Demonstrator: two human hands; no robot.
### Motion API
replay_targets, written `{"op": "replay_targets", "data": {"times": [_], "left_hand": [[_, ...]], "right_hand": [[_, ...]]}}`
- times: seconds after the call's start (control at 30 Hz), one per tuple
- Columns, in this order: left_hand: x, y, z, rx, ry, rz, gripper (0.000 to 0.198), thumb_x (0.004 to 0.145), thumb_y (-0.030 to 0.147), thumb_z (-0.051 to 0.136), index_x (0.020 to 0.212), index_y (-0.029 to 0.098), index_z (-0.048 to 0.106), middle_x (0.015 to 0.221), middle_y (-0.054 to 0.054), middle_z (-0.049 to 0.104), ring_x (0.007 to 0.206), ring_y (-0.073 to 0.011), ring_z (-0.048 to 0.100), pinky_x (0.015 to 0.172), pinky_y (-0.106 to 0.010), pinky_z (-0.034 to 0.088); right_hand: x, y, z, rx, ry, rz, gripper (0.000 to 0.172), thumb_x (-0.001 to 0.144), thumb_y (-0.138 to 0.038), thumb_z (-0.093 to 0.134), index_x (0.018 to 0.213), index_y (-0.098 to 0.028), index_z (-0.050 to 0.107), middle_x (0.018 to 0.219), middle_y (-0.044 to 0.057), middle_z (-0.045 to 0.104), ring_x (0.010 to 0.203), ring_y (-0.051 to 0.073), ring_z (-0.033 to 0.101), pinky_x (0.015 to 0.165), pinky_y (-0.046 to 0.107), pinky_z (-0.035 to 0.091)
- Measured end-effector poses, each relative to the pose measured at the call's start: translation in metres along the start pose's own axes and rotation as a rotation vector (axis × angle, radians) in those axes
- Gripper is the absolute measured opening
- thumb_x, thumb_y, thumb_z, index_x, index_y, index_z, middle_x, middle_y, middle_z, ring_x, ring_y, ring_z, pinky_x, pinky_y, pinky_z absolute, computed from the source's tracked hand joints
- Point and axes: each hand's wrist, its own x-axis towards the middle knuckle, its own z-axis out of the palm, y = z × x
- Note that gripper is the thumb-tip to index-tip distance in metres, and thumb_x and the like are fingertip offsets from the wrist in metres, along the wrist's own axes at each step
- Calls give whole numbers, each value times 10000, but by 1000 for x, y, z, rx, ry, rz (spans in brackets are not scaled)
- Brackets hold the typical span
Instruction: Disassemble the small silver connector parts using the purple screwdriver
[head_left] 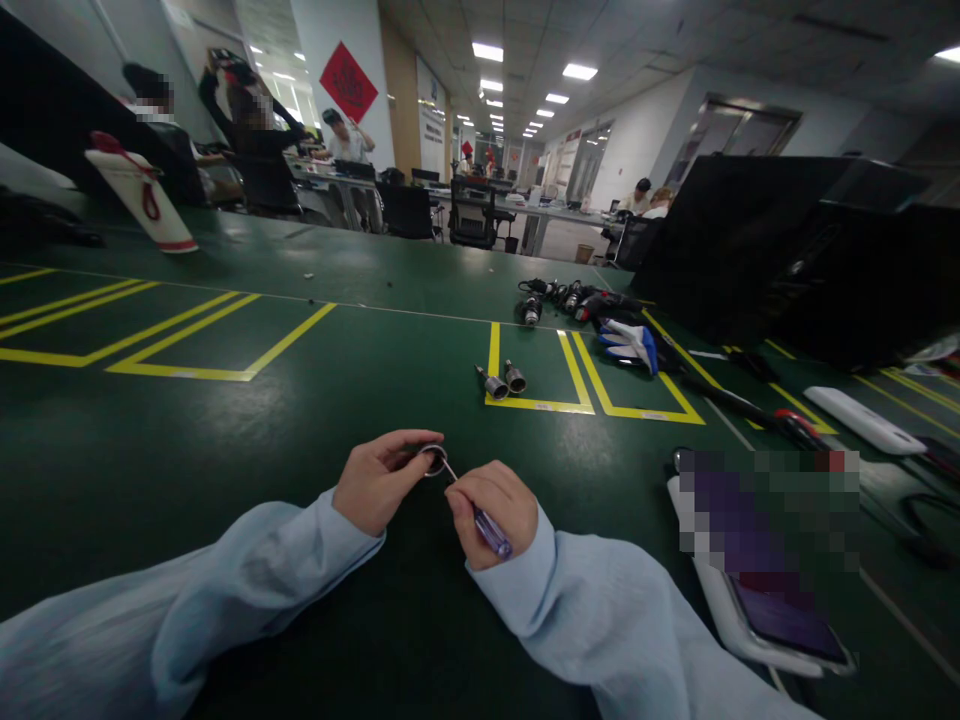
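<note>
My left hand (377, 484) pinches a small round metal piece with an open rim (436, 472) between thumb and fingers. My right hand (501, 505) is closed around a screwdriver (492, 532) with a see-through purple handle. Its thin shaft points up and left, with the tip at the opening of the round piece; whether it touches the inside cannot be made out. Beyond my hands, two metal cup-shaped parts with thin stems (495, 387) lie close together at the corner of a yellow-taped box.
Yellow tape (250, 362) marks boxes on the green table (360, 340). Farther right are dark tools with cables (531, 310), a blue-and-white glove (628, 345), a phone (787, 620) and a white bar-shaped device (862, 420). A tumbler (142, 190) stands at far left; people sit behind.
</note>
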Motion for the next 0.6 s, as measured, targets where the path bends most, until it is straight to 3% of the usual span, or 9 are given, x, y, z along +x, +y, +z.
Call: {"op": "replay_targets", "data": {"times": [0.6], "left_hand": [[-1, 5, 2, 26, 5, -18, 341, 561, 266, 637, 859, 106, 670, 787, -82, 705, 759, -226, 652, 746, -355, 527]], "right_hand": [[-1, 0, 3, -27, -22, -15, 121, 750, -103, 480, 699, -112, 589, 637, 75, 626, 606, 139, 549, 584, 259, 460]]}}
